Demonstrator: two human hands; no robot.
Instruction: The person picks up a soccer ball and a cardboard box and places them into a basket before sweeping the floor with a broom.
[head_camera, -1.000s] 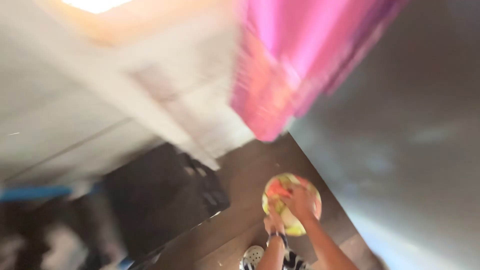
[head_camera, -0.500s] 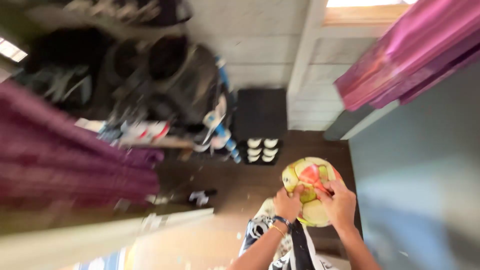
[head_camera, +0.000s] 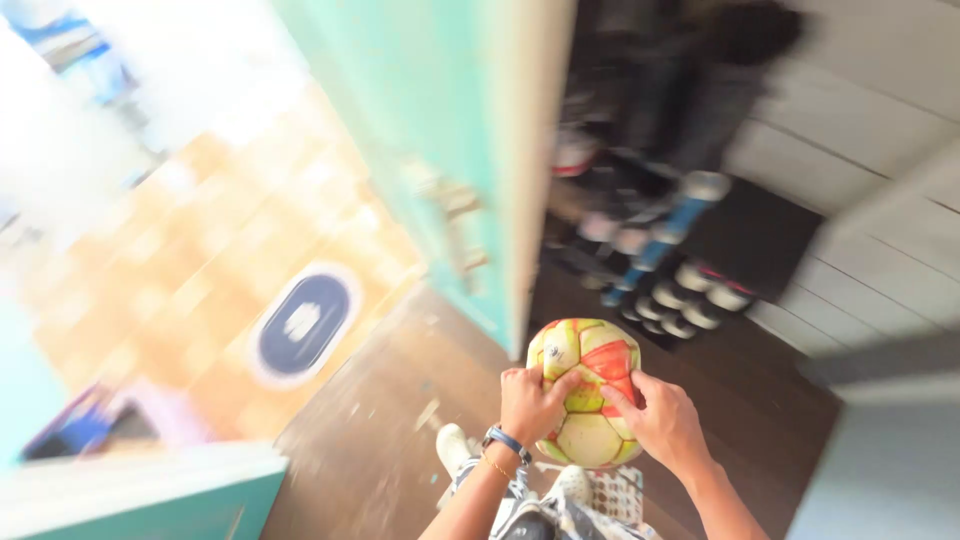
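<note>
Yellow-and-red ball (head_camera: 588, 392) gripped between left hand (head_camera: 528, 403) and right hand (head_camera: 664, 422), fingers curled on it, teal door (head_camera: 440, 150) behind.

Both forearms are cut off by the bottom edge. The left hand (head_camera: 528, 404) and right hand (head_camera: 664, 422) hide the near side of the ball (head_camera: 586, 392) within their grip. Beyond the grip, the dark clutter (head_camera: 650, 230) against the wall is too blurred to identify.
</note>
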